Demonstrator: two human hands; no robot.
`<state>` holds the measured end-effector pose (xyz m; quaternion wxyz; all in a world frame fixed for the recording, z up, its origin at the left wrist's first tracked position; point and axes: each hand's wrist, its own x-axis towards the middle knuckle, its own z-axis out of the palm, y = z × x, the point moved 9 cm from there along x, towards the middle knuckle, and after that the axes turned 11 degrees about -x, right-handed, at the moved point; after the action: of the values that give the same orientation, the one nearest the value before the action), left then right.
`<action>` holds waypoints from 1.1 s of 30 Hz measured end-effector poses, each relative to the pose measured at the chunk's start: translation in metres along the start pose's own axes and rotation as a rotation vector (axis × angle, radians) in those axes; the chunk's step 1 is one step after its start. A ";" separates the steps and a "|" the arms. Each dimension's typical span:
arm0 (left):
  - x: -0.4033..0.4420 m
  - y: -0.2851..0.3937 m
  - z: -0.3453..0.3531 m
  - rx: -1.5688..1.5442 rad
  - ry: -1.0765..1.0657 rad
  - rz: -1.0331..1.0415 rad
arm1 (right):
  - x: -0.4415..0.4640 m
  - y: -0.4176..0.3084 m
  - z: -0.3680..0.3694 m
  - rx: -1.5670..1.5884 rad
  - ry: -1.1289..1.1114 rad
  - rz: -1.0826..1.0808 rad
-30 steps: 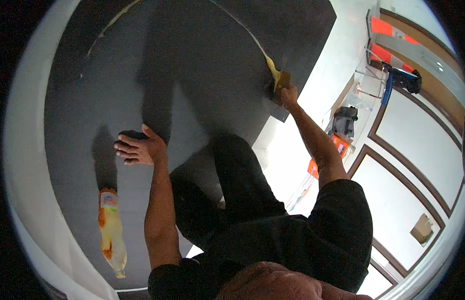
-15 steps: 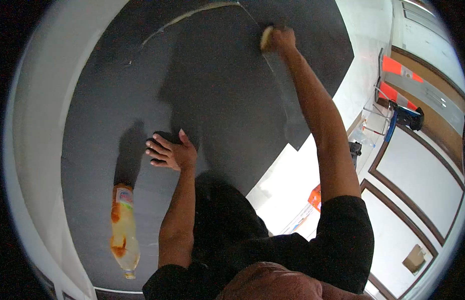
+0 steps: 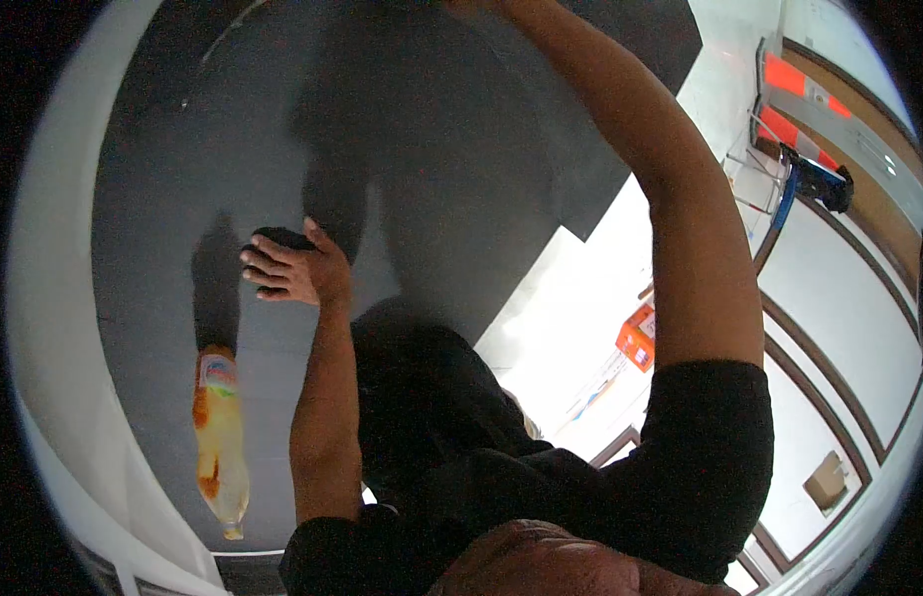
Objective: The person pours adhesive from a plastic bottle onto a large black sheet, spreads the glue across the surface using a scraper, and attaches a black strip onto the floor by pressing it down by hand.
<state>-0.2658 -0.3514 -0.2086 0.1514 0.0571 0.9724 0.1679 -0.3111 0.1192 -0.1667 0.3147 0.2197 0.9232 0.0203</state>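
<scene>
My left hand (image 3: pixel 300 270) rests on a dark grey sheet-like surface (image 3: pixel 431 199), open, fingers spread and nothing in it. To its lower left is a clear plastic bottle (image 3: pixel 221 437) with a small label, orange-brown patches and a yellowish look; whether it stands or lies I cannot tell. My right arm reaches to the top of the view. Only a sliver of my right hand (image 3: pixel 469 6) shows at the edge, its fingers cut off. A pale wet-looking streak (image 3: pixel 226 38) curves across the surface at upper left.
The dark surface has a stepped edge at right, beside a bright white floor (image 3: pixel 541 348). Beyond are an orange box (image 3: pixel 637 338), orange-and-white striped barrier boards (image 3: pixel 804 84), a blue-and-black item (image 3: pixel 814 184) and white panels with brown frames. A pale wall (image 3: pixel 59 258) curves along the left.
My right hand, earlier closed around a pale yellowish object, has moved up and left, almost out of view. The camera view has shifted, so the bottle and left hand appear further left and higher.
</scene>
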 end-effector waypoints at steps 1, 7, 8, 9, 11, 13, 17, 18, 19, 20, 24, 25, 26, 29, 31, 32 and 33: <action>0.000 -0.001 0.002 0.019 0.030 0.012 | -0.015 0.015 0.034 -0.081 0.061 -0.184; -0.003 0.002 -0.003 0.029 0.074 0.028 | -0.159 0.065 0.137 -0.250 0.077 -0.231; -0.002 0.002 -0.002 0.034 0.086 0.033 | -0.184 0.072 0.156 -0.238 -0.049 -0.137; 0.000 0.002 -0.001 0.040 0.100 0.038 | -0.205 0.075 0.164 -0.142 -0.123 -0.098; 0.001 0.000 0.001 0.053 0.119 0.035 | -0.249 0.081 0.182 -0.031 -0.059 -0.109; -0.002 -0.001 0.000 0.075 0.123 0.037 | -0.291 0.074 0.198 -0.010 0.072 -0.157; 0.000 -0.001 -0.001 0.055 0.069 -0.009 | -0.371 0.071 0.261 0.065 -0.065 0.081; -0.001 -0.001 0.000 0.062 0.061 -0.002 | -0.392 0.074 0.276 0.122 0.025 0.141; -0.003 -0.002 0.001 0.061 0.063 -0.004 | -0.409 0.072 0.292 0.165 0.021 0.187; -0.003 -0.002 0.002 0.060 0.079 0.002 | -0.422 0.069 0.302 0.208 0.023 0.232; 0.001 -0.008 0.005 0.069 0.089 -0.023 | -0.438 0.045 0.297 0.535 0.034 0.620; 0.002 -0.014 0.009 0.050 0.021 -0.077 | -0.429 0.042 0.273 0.615 0.229 0.670; 0.001 -0.016 0.005 0.048 0.040 -0.098 | -0.425 0.050 0.297 0.715 0.138 0.770; 0.004 -0.010 0.003 0.049 -0.030 -0.111 | -0.370 0.073 0.296 0.810 0.186 0.847; 0.005 -0.010 0.001 0.056 -0.024 -0.115 | -0.324 0.067 0.260 1.026 0.287 0.723; 0.005 -0.008 0.001 0.064 -0.026 -0.100 | -0.298 0.063 0.241 1.245 0.386 0.609; 0.005 -0.009 0.002 0.056 -0.040 -0.101 | -0.268 0.068 0.234 1.088 0.372 0.615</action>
<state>-0.2710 -0.3581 -0.2145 0.1776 0.0157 0.9751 0.1318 0.0424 0.0455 -0.1889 -0.0268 0.5945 0.7358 -0.3233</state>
